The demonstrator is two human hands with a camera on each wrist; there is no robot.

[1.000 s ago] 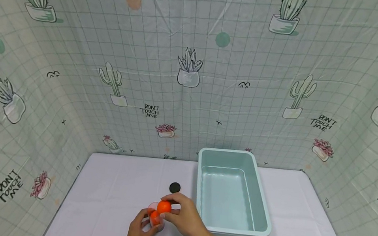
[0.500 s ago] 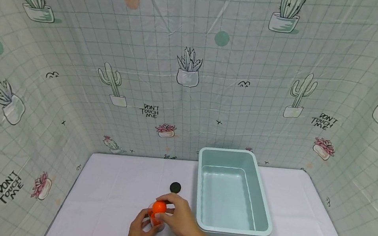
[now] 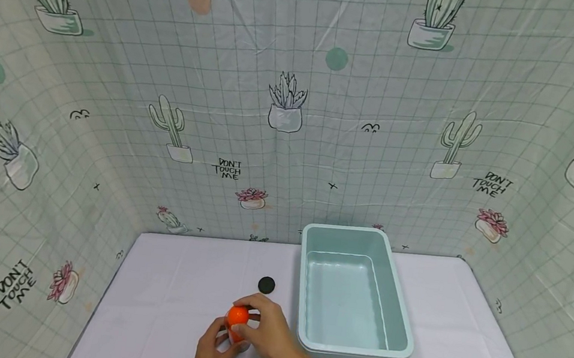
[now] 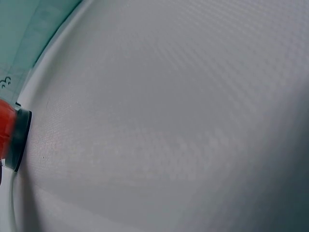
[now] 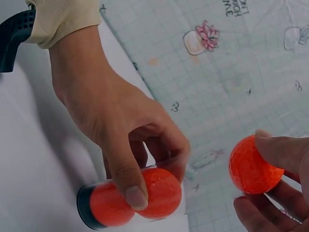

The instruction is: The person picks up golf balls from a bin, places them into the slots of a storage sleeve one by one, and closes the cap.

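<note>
My left hand [image 3: 212, 353] grips a clear tube with a dark base [image 5: 90, 208]. Two orange golf balls show in it in the right wrist view, the lower ball [image 5: 112, 203] by the base and the upper ball [image 5: 163, 193] partly behind the thumb. Between the thumb and fingers of my right hand [image 3: 269, 335] is another orange golf ball [image 5: 255, 165], apart from the tube's open end there. From the head, this ball overlaps the tube's top. The left wrist view catches only the dark base [image 4: 19, 140] and some orange at its left edge.
A round black lid [image 3: 266, 285] lies on the white table [image 3: 169, 284] beyond the hands. Right of them stands a pale green rectangular bin [image 3: 303, 302]. A cactus-print cloth [image 3: 289, 161] hangs around the back and sides.
My right hand has moved left with its golf ball, from beside the tube to over its top in the head view. My left hand and the tube have stayed nearly still.
</note>
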